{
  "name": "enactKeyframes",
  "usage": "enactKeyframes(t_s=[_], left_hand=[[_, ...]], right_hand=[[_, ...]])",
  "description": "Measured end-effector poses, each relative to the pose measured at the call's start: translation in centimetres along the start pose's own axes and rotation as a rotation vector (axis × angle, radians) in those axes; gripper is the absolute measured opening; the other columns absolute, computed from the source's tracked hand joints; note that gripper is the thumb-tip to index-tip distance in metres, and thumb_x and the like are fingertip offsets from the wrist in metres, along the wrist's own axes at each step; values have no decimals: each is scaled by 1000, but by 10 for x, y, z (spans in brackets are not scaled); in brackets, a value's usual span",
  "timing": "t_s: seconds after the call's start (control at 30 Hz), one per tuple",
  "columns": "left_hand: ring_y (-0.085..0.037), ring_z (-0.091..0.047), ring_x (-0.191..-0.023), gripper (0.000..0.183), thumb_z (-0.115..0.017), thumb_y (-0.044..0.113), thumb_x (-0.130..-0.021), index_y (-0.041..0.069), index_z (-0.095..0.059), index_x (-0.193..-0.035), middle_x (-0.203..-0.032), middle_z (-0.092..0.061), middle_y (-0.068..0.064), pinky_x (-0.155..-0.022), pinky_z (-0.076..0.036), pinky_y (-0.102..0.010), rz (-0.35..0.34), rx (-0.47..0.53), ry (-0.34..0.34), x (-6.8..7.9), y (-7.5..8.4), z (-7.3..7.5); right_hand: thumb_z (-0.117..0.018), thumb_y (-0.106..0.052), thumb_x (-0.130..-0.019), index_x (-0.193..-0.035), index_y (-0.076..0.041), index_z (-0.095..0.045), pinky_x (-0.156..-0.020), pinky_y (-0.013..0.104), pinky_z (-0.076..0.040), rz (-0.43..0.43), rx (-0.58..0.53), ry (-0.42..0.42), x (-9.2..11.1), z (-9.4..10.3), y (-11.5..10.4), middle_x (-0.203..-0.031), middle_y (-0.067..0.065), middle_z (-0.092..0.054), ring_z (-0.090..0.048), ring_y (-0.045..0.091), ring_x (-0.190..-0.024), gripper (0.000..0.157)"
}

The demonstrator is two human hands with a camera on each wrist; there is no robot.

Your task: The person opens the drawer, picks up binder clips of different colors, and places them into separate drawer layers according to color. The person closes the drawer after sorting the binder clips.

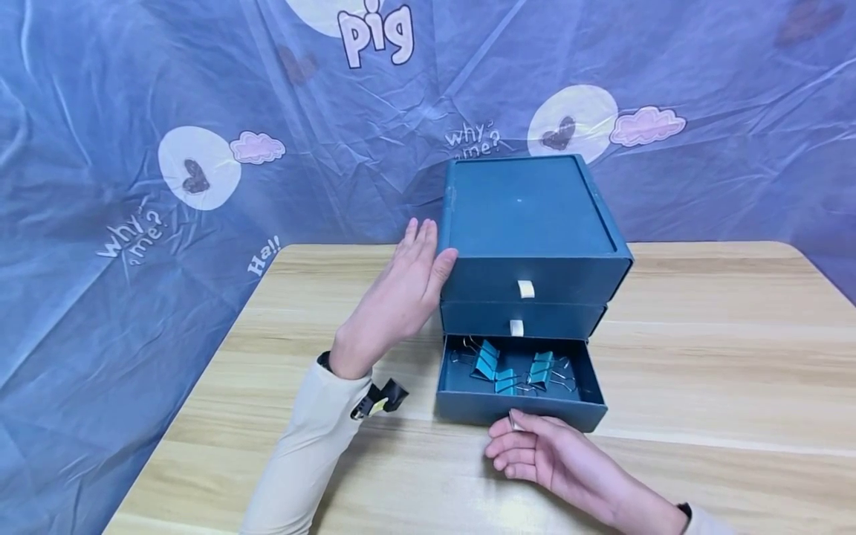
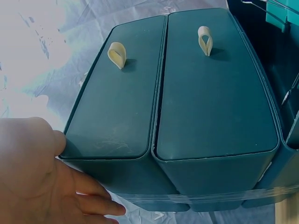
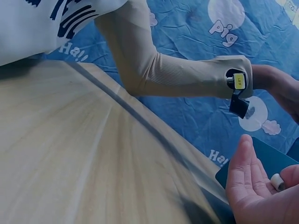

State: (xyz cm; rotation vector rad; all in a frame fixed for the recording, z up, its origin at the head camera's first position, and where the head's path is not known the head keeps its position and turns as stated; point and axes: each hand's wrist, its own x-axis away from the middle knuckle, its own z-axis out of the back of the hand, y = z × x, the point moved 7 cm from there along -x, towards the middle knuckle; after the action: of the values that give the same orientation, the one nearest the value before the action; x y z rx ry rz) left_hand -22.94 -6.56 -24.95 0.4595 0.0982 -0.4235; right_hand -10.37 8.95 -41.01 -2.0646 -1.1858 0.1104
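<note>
A dark teal drawer unit [image 1: 535, 208] with stacked drawers stands on the table. Its bottom drawer [image 1: 458, 405] is pulled out and holds teal binder clips [image 1: 540, 368] with wire handles. Against the unit's left side my left hand [image 1: 391, 308] lies with straight fingers, the thumb at the front edge. My right hand [image 1: 558, 464], in front of the bottom drawer, pinches its pull tab [image 3: 278, 182] between thumb and index finger. The two upper drawers are closed, each with a cream loop tab [image 2: 204, 39] on its front.
The wood-grain table [image 1: 709, 357] extends on both sides of the unit. Behind it hangs a blue printed cloth [image 1: 374, 148]. A small black camera [image 1: 384, 400] is strapped to the left wrist.
</note>
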Motion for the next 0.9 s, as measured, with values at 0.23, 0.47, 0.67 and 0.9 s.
enactKeyframes(t_s=[0.23, 0.47, 0.67, 0.9], left_hand=[[-25, 5, -147, 71, -12, 48, -104, -5, -13, -151, -159, -10, -17, -118, 1, -31, -1, 0, 0, 0, 0, 1], [-25, 3, -147, 70, -14, 47, -105, -5, -14, -151, -159, -11, -16, -118, -1, -31, 0, 6, -3, -1, 0, 1], [-26, 1, -147, 69, -15, 47, -105, -5, -15, -151, -159, -12, -17, -119, -2, -32, -5, 9, -7, -2, 0, 1], [-26, 2, -147, 71, -13, 48, -104, -5, -14, -151, -159, -11, -17, -119, -1, -32, 1, 11, -11, -1, 0, 0]], right_hand=[[-38, -26, -106, -115, -2, -61, -96, 30, -49, 16, 20, 5, -5, 4, -7, -110, 9, -68, -64, 18, -101, 34], [-36, -25, -106, -111, -3, -63, -92, 28, -51, 48, 48, 6, -10, 11, -16, -105, 7, -70, -65, 16, -97, 35], [-36, -24, -106, -111, -3, -63, -91, 29, -52, 69, 55, 23, -13, 15, -22, -105, 8, -70, -66, 16, -96, 35], [-37, -25, -106, -110, -3, -64, -91, 28, -52, 78, 57, 33, -18, 16, -26, -103, 7, -70, -66, 16, -95, 35]])
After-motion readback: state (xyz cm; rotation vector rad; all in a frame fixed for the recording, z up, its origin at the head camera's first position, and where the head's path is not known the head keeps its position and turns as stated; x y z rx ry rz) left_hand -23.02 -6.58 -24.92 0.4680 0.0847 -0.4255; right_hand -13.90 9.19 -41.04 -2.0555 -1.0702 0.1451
